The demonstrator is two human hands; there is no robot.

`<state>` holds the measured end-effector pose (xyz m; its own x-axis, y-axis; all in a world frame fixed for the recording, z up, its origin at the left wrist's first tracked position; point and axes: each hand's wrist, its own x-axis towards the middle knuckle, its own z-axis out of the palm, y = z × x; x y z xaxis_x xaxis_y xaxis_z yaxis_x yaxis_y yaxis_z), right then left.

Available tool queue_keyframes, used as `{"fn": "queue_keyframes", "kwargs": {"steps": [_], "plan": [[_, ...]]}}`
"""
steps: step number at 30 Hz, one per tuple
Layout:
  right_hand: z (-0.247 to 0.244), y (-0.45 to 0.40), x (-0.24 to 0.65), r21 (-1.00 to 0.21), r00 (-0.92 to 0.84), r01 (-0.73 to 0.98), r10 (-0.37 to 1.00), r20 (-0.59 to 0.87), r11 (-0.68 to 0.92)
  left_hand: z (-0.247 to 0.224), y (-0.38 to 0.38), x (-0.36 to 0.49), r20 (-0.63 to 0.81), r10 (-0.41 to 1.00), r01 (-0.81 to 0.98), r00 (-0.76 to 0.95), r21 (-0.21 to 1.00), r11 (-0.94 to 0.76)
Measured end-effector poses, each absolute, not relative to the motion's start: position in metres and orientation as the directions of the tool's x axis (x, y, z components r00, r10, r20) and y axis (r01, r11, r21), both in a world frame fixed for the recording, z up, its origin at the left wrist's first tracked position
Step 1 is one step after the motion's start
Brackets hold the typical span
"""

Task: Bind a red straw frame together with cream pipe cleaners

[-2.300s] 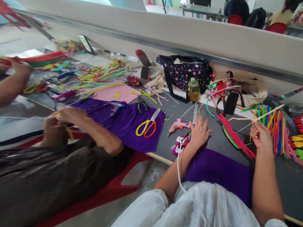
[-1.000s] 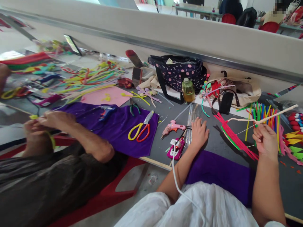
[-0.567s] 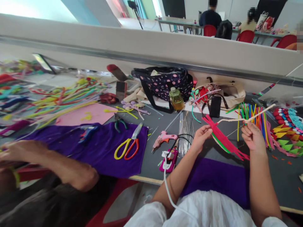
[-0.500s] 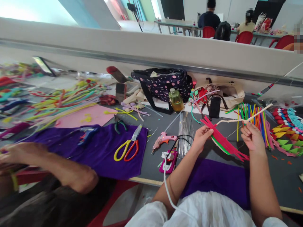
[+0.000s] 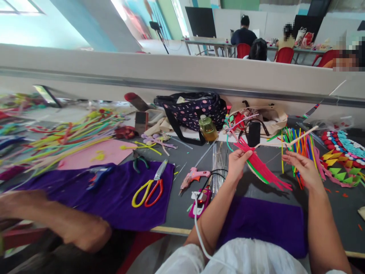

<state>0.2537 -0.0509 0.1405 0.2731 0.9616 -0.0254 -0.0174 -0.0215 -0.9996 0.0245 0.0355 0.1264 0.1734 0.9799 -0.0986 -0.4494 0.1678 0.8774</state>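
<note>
Table (image 5: 342, 220): grey, crowded, with a low pale wall behind it.
Side cloth (image 5: 122, 190): purple, under the scissors and pliers.
Near cloth (image 5: 265, 220): purple too, in front of the person.
Co-worker's forearm (image 5: 65, 224): at the lower left, along the table's edge.
Dotted bag (image 5: 194, 110): against the wall, beside the beige bag (image 5: 278, 118).
Strips (image 5: 308, 148): many-coloured, spread behind the right hand.
Red piece (image 5: 262, 167): between the hands, over the table, sloping down to the right (its lower edge is green).
Left hand (image 5: 238, 163): thumb and fingers clamped on the red piece near its upper end.
Right hand (image 5: 302, 167): just below the pale stem; whether the fingertips pinch anything, I cannot tell.
Scissors (image 5: 157, 176): one yellow handle, one red.
Pale stem (image 5: 302, 137): thin towards the red piece, thicker above the right hand.
Glue gun (image 5: 195, 174): pink, left of the thin rods (image 5: 219, 163).
Bottle (image 5: 208, 128): upright before the dotted bag.
Pliers (image 5: 140, 161): near the scissors' tip.
Phone (image 5: 253, 134): leaning at the beige bag.
</note>
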Motion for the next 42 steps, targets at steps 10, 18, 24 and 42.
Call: {"fn": "queue_keyframes", "kwargs": {"steps": [10, 18, 24, 42], "plan": [[0.109, -0.061, 0.247, -0.945, -0.143, 0.251, 0.958, -0.25, -0.209, 0.126, 0.062, 0.026, -0.099, 0.986, -0.518, 0.136, 0.841, 0.156], [0.099, -0.061, 0.236, -0.949, -0.063, 0.146, 0.955, -0.291, -0.279, 0.129, 0.07, 0.023, -0.081, 0.99, -0.539, 0.113, 0.832, 0.129], [0.098, -0.068, 0.235, -0.948, -0.014, 0.117, 0.954, -0.298, -0.295, 0.136, 0.079, 0.014, -0.034, 0.999, -0.568, 0.032, 0.822, 0.046], [0.174, -0.052, 0.238, -0.548, 0.131, 0.8, 0.819, 0.559, 0.247, 0.169, 0.072, 0.025, -0.003, 0.86, -0.322, 0.511, 0.927, 0.194]]}}
